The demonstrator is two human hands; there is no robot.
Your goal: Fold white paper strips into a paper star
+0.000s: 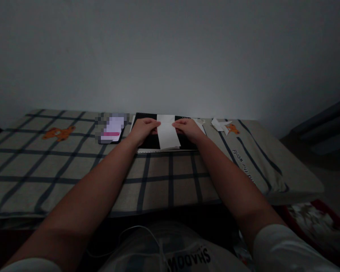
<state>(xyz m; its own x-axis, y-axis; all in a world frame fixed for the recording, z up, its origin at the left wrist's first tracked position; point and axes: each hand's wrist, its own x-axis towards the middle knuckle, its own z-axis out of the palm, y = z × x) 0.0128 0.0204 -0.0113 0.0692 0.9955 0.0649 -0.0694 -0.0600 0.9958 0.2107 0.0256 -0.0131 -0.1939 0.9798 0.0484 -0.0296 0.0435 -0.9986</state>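
Observation:
Between my two hands is a strip of white paper [167,133], with a crease or fold across its upper part. My left hand [144,129] pinches its left edge between thumb and fingers. On the other side my right hand [189,128] pinches the right edge in the same way. The strip lies over a black sheet or notebook cover [147,142], which rests on white pages whose edges show at the front. The undersides of the fingers are partly hidden by the paper.
A phone [112,129] with a lit, partly pixelated screen lies to the left. Crumpled white paper scraps [221,124] are at the right. A checked cloth [82,166] covers the table against the grey wall [164,56]. A red container of paper scraps [317,223] stands low at right.

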